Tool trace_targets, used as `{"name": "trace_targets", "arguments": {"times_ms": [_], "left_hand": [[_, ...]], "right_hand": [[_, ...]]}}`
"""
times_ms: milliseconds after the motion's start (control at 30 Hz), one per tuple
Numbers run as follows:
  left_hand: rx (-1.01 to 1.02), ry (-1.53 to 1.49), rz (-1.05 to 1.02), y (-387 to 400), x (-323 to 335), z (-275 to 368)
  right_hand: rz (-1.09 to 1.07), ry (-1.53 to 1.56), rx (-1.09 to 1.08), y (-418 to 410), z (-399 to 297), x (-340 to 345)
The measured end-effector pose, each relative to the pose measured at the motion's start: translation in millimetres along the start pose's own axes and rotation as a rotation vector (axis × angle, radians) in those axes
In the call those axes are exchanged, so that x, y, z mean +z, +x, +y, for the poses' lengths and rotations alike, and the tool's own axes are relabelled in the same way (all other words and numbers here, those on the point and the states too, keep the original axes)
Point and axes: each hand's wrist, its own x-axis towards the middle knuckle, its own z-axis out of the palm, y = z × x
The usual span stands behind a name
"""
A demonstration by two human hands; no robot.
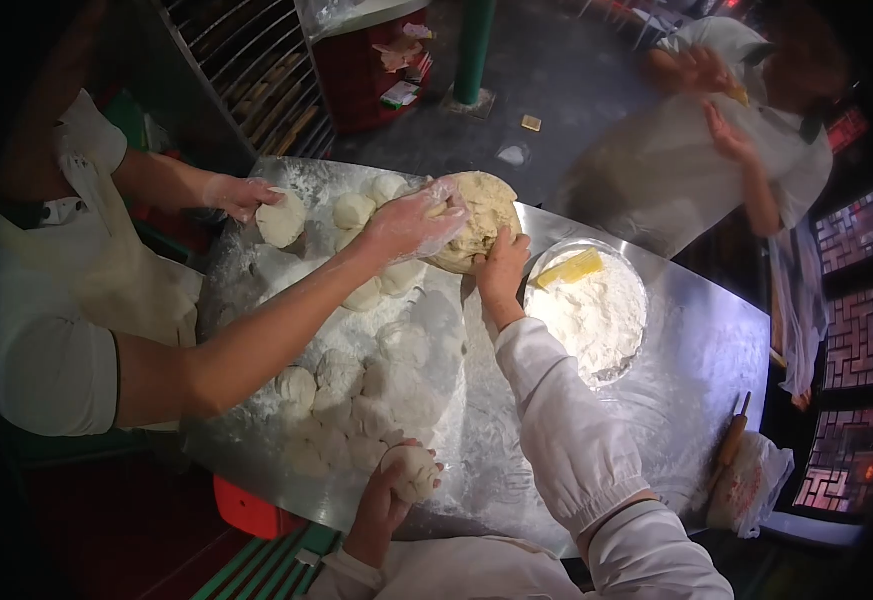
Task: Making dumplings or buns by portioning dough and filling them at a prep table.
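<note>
Near the table's front edge, my left hand (387, 499) cups a dough ball (412, 474) with an uneven, creased top. My right hand (502, 274) reaches far forward, its fingers curled onto the near edge of a large tan crumbly mass (481, 199). Whether a bowl lies under that mass is hard to see. Floured dough balls (339, 371) sit clustered on the metal table (496, 442) beyond my left hand. Just right of my right forearm stands a round metal basin of white flour (594, 315), with a yellow scraper-like piece (570, 268) lying on it.
At the left, a co-worker's floury hand (425, 217) is also at the tan mass; their other hand (245, 196) holds a flattened dough disc (281, 217). Another person (676, 150) is across the table. A wooden-handled tool (733, 439) and plastic bag (751, 484) lie at the right edge.
</note>
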Motion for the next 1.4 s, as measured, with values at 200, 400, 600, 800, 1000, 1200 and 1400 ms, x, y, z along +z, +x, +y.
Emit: {"name": "trace_targets", "arguments": {"times_ms": [200, 400, 600, 800, 1000, 1200, 1400], "left_hand": [[0.036, 0.080, -0.012, 8, 29, -4], [0.119, 0.095, 0.065, 5, 19, 2], [0.215, 0.027, -0.031, 5, 53, -6], [0.276, 0.376, -0.068, -31, 90, -29], [0.164, 0.202, -0.150, -63, 73, -13], [0.049, 0.017, -0.370, -96, 87, -19], [-0.118, 0.056, -0.343, -123, 79, -41]], "right_hand": [[0.028, 0.208, -0.030, 16, 48, -12], [-0.725, 1.534, 0.471, -99, -3, -106], [-0.875, 1.216, 0.133, -210, -22, -201], [-0.389, 0.594, -0.448, -268, -27, -221], [-0.396, 0.499, -0.668, -265, -26, -281], [-0.663, 0.472, -0.823, -271, -5, -298], [-0.633, 0.637, -0.826, -289, -24, -308]]}}
